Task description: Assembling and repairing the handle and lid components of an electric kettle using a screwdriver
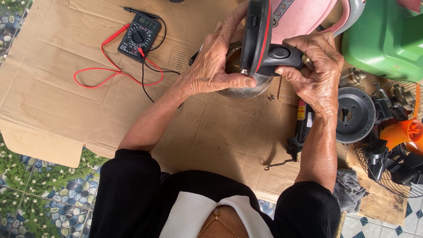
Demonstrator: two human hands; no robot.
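Electric kettle (260, 39), centre top: you hold it in the air above the flattened cardboard sheet (211, 132), tipped on its side, so that its black lid and handle face you and its shiny steel body (240, 90) hangs below. Left hand (211, 66): your fingers are closed round the near side of the kettle, the thumb pressed on the lower edge of the black rim, the fingers curled over the top. Right hand (315, 72): you grip the black handle (280, 55), the thumb beneath it and the fingers wrapped over it.

Behind the kettle, a pink plastic housing (304, 17) fills the upper edge. To the left on the cardboard lies a black multimeter (140, 36) with red lead (110, 72) and black lead (147, 70) looped beside it. Under your right forearm lies a dark rotary tool (302, 128). To the right stand a dark round fan part (354, 113), a wire fan guard (396, 176), an orange fan blade (405, 132) and a green plastic body (387, 35). A grey rag (350, 189) lies near your right elbow. The cardboard rests on a patterned tile floor (44, 198).
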